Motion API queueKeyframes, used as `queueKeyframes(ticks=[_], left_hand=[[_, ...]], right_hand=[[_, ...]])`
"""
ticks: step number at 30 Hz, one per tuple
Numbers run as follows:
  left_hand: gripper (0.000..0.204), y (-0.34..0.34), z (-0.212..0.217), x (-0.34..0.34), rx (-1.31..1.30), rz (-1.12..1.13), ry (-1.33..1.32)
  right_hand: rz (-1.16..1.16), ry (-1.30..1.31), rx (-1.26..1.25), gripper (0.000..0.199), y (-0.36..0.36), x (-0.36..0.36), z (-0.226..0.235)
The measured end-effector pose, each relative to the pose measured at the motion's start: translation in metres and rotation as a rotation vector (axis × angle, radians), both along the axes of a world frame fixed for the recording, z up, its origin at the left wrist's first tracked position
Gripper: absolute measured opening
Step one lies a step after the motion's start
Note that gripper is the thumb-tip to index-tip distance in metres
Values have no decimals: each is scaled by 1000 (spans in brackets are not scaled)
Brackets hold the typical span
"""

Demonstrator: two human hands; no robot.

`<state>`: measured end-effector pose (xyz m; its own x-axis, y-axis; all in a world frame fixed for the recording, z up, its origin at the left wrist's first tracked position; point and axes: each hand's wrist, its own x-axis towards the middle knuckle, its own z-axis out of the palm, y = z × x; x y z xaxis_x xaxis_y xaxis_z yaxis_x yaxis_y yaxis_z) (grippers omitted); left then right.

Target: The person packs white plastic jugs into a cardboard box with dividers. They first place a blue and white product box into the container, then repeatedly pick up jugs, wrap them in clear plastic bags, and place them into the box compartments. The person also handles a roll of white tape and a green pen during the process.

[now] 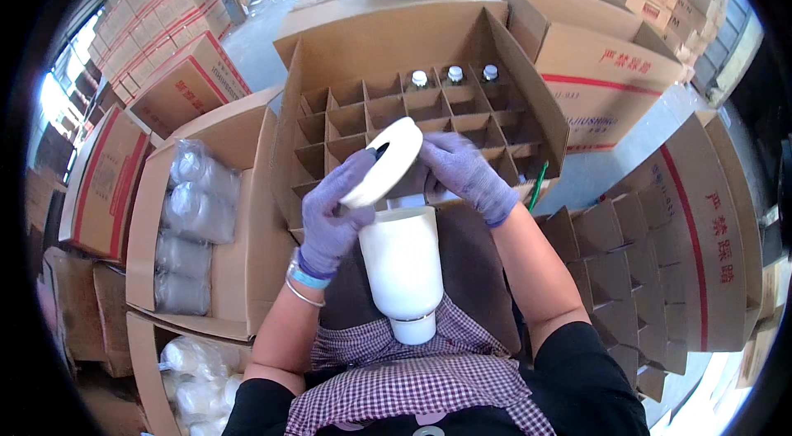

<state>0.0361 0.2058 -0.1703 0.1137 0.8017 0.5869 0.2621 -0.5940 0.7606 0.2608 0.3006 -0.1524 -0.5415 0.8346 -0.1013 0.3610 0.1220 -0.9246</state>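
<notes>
Brown cartons [606, 98] crowd grey floor [257, 47] around a white container [402, 259].

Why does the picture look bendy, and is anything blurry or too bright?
Head view: fisheye distortion curves the right box near the edge; head view: the right hand looks a little blurry; head view: a bright patch glares at far left.

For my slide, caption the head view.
Left hand holds a white lid-like piece near a white container, right hand alongside.
</notes>
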Motion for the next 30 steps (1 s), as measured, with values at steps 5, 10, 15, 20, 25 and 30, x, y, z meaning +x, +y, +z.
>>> queueKeyframes(ticks=[5,10,15,20,25,30], left_hand=[[72,5,-48,-36,-389,-296,65],[65,9,-62,-38,-358,-329,82],[60,7,-66,-45,-380,-425,-49],[69,-14,-71,-47,-356,-380,-82],[84,-49,-64,-36,-303,-247,-60],[57,-87,8,19,-196,80,493]], right_hand=[[93,460,301,36,-29,-1,-66],[133,525,126,34,-39,0,-95],[169,515,200,31,-45,-9,-85],[169,612,187,28,-58,-16,-95],[127,586,99,37,-86,-15,-98],[88,734,0,33,-81,-31,-127]])
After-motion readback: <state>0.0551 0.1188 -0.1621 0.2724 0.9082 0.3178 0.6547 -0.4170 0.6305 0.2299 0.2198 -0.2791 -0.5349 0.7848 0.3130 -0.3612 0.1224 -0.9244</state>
